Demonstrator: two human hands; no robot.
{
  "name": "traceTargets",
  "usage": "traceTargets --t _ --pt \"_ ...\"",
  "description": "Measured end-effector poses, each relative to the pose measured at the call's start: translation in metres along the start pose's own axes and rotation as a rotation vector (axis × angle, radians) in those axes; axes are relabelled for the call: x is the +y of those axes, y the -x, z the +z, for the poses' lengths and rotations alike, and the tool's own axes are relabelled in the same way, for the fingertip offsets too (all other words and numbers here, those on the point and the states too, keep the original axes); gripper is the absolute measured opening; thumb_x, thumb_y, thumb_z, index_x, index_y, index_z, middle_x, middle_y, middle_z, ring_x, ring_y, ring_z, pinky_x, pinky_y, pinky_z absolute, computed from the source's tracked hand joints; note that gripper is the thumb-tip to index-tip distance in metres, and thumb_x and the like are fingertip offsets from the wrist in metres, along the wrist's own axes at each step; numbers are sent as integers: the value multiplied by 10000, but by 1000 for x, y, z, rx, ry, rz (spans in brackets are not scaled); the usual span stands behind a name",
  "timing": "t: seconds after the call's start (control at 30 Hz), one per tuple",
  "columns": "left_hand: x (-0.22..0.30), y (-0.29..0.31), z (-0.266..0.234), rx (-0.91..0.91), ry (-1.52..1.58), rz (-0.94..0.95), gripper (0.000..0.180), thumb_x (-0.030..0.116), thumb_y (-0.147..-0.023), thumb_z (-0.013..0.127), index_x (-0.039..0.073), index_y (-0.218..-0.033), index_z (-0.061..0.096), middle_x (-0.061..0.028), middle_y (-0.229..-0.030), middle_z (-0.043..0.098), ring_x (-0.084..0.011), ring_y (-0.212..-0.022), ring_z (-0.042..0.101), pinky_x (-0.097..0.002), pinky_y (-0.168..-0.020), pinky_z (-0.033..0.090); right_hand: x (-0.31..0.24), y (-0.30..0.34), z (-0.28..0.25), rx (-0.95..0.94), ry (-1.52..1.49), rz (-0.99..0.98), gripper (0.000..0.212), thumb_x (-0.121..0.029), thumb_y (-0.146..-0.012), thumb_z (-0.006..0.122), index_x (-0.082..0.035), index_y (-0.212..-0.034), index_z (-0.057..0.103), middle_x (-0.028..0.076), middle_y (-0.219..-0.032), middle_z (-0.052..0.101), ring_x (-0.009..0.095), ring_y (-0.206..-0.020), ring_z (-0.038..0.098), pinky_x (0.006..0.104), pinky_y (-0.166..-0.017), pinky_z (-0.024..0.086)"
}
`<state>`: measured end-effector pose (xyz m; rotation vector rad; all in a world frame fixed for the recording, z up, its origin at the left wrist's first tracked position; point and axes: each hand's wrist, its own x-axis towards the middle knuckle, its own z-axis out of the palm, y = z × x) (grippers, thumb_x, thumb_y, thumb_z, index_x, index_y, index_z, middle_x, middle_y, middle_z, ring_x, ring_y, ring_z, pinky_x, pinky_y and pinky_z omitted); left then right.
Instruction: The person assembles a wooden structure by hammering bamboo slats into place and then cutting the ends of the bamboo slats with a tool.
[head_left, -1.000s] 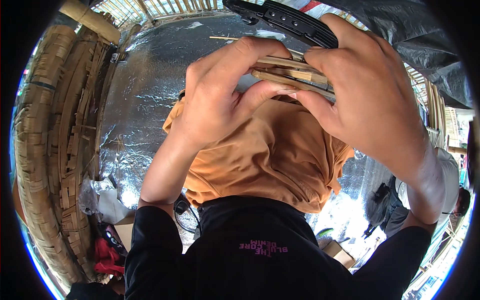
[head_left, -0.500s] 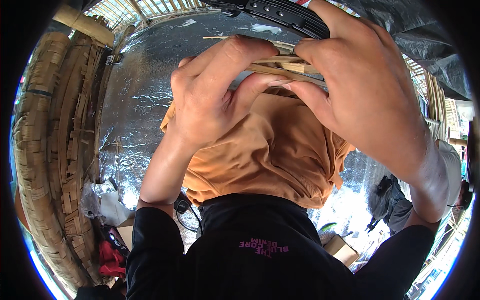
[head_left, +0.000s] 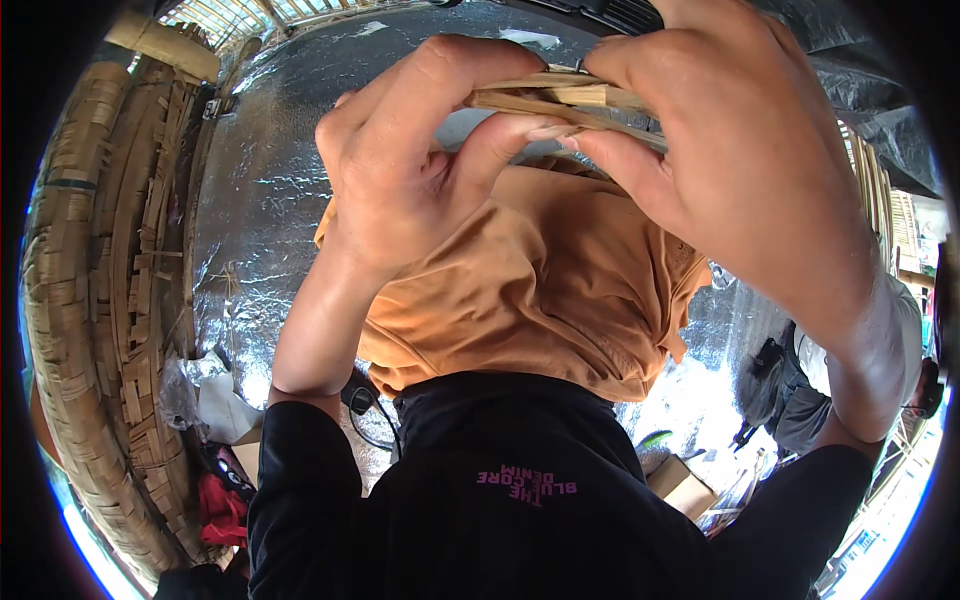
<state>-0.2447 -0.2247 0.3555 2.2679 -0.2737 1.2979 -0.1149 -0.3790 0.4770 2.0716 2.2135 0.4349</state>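
My left hand (head_left: 390, 170) is closed, its thumb and index finger pinching the left part of several thin tan bamboo strips (head_left: 570, 97). My right hand (head_left: 745, 150) grips the right part of the same strips, thumb below and fingers above. Both thumb tips nearly meet at the lower strip. The strips lie roughly level, in a loose band with gaps between them, and their ends are hidden by my hands. Behind my right fingers, at the top edge, shows part of a black ribbed strap (head_left: 625, 15). Below the strips, orange-brown cloth (head_left: 520, 280) covers my lap.
Rolled woven bamboo mats (head_left: 70, 300) stand along the left. Shiny silver sheeting (head_left: 260, 190) covers the floor. At lower left are a clear plastic bag (head_left: 185, 395), a red bag (head_left: 222, 510) and a black cable (head_left: 375, 415). A cardboard box (head_left: 682, 488) and dark bag (head_left: 775, 400) lie at right.
Both hands keep their hold on the bamboo strips and have shifted slightly up; my left hand has also moved a little left. The black strap has slipped mostly out of the top of the view.
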Motion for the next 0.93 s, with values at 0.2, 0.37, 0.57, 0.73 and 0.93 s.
traceTargets --t 0.2,0.37,0.57,0.73,0.93 --pt "-2 5 -2 -30 46 6 337 26 -896 750 -133 -1133 571 -179 -1042 701 -195 -905 730 -289 -789 596 1 -7 -9 -90 1 -27 380 -382 -906 683 -11 -848 743 70 -745 543 168 -759 534 400 -736 449" --pt "3 3 -3 -37 28 -29 350 18 -882 759 -126 -1142 574 -172 -1050 702 -216 -906 738 -304 -790 609 6 3 8 105 15 -163 409 -415 -836 737 -14 -759 745 58 -729 548 165 -767 509 379 -799 420" --pt "3 2 -2 -47 48 -25 347 14 -882 755 -121 -1147 575 -171 -1064 703 -227 -911 741 -311 -788 613 0 4 9 98 -18 -93 412 -418 -816 744 -11 -754 744 86 -725 560 168 -778 505 372 -815 409" --pt "3 -1 1 -32 57 -22 349 10 -882 754 -120 -1150 571 -177 -1069 700 -229 -925 740 -315 -807 609 7 5 13 -6 -41 -30 398 -405 -785 762 -9 -754 738 91 -717 557 183 -753 500 384 -795 419" --pt "1 -6 14 73 185 -59 349 4 -885 750 -117 -1155 566 -180 -1074 697 -230 -940 737 -314 -820 605 1 6 -21 -73 -95 84 392 -395 -786 765 -4 -770 733 93 -692 556 186 -725 496 384 -777 433"
